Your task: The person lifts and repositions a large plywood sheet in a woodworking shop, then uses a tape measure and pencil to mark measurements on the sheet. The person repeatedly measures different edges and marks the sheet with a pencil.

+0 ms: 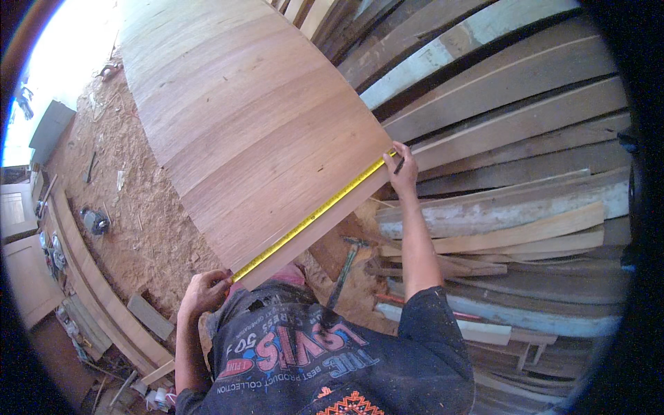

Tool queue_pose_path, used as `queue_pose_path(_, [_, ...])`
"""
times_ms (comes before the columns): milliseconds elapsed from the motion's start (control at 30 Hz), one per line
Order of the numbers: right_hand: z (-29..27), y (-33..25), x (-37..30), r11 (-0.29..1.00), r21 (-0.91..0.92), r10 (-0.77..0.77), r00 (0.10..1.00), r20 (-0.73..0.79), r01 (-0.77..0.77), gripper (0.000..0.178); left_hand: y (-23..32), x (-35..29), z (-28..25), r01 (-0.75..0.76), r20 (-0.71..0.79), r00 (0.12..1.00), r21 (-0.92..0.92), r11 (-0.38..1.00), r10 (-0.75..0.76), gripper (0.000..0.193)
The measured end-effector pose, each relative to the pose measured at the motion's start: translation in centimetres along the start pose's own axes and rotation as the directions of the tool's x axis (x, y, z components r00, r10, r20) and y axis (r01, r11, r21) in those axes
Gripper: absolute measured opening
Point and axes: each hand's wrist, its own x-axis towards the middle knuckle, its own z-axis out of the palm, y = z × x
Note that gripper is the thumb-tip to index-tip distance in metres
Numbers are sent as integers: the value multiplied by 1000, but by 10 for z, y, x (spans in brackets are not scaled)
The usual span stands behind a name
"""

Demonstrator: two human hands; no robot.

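Observation:
A wide wooden panel (256,111) stretches away in front of me, its near edge close to my body. Across it near that edge lies a yellow tape measure (312,216), its blade drawn out straight from side to side. My left hand (205,292) is closed on the tape's left end at the panel's corner; the fingers hide most of what is there. At the right corner, my right hand (403,171) pinches the other end against the edge. A short dark stick, perhaps a pencil (399,165), also sits between the right fingers.
Stacked planks (512,104) fill the right side. A hammer (346,266) lies below the panel's near edge. Wood shavings (131,159) cover the ground to the left, where a dark power tool (95,221) and long boards (93,277) lie.

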Motion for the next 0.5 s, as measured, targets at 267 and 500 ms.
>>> queue_pose_path(267, [1,-1,-3,1000,10,18,1000,0,-18,41,9,-5,-4,32,12,999,-57,998,-32,28])
queue_pose_path(500, [5,-1,-6,995,-71,-71,997,-35,69,36,5,-8,-4,40,-6,999,-35,999,-41,34])
